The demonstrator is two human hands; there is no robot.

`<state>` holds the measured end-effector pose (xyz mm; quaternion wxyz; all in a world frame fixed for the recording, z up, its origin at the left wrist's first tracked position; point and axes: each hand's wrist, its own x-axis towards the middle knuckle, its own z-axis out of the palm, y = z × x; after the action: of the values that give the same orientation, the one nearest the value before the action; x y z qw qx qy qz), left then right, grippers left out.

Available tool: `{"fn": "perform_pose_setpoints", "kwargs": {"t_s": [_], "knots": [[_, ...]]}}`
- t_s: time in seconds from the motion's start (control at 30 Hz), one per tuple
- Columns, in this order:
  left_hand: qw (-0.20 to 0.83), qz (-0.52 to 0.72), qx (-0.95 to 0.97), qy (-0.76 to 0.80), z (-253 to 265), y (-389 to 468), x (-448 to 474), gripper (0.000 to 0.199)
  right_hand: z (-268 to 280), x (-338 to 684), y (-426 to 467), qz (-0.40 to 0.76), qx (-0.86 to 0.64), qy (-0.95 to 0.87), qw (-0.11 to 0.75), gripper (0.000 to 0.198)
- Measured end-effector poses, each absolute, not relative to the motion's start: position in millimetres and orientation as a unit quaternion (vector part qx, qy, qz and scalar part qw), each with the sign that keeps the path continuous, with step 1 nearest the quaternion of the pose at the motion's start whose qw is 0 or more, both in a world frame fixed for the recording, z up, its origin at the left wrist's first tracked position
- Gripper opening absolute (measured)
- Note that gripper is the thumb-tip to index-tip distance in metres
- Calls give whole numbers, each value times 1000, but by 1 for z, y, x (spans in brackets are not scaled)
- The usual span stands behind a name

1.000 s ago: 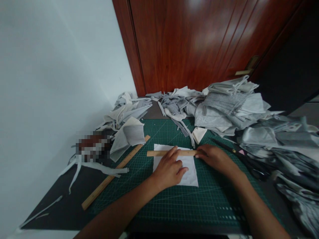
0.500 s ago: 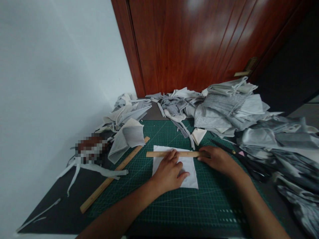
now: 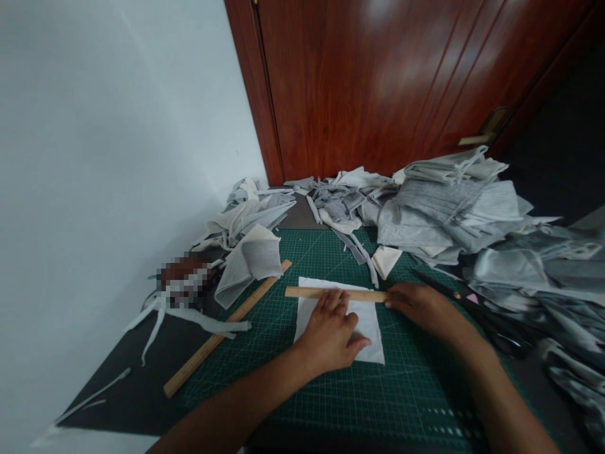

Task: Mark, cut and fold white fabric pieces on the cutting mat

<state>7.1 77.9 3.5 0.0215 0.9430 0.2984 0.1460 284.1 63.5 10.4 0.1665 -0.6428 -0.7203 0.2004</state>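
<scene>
A white piece of cloth (image 3: pixel 372 325) lies on the green cutting mat (image 3: pixel 406 391), with a short wooden ruler (image 3: pixel 302 292) across its upper part. My left hand (image 3: pixel 331 331) rests on the cloth, its fingertips on the ruler and its thumb spread out to the right. At the ruler's right end, my right hand (image 3: pixel 418 306) has its thumb and fingers closed on the wood. Beyond that hand, black scissors (image 3: pixel 491 318) lie beside the fabric heap. The ruler's right tip is hidden under the right hand.
A longer wooden ruler (image 3: pixel 208 347) lies slanted at the left under a cloth strip. Grey and white fabric pieces pile up at the left (image 3: pixel 250 258), back (image 3: pixel 335 202) and right (image 3: pixel 439 214). Behind the table stand a white wall (image 3: pixel 118 157) and a wooden door (image 3: pixel 359 94).
The whole view has shifted, so everything sits slightly further right. Both hands keep nearly the same places on the ruler and cloth.
</scene>
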Motion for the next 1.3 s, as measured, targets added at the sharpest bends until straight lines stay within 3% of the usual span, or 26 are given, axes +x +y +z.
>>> {"fn": "perform_pose_setpoints", "kwargs": {"t_s": [1.3], "knots": [[43,139,942,302,6,79,5,57,12,291,63,238,-666,-691,149,31]]}}
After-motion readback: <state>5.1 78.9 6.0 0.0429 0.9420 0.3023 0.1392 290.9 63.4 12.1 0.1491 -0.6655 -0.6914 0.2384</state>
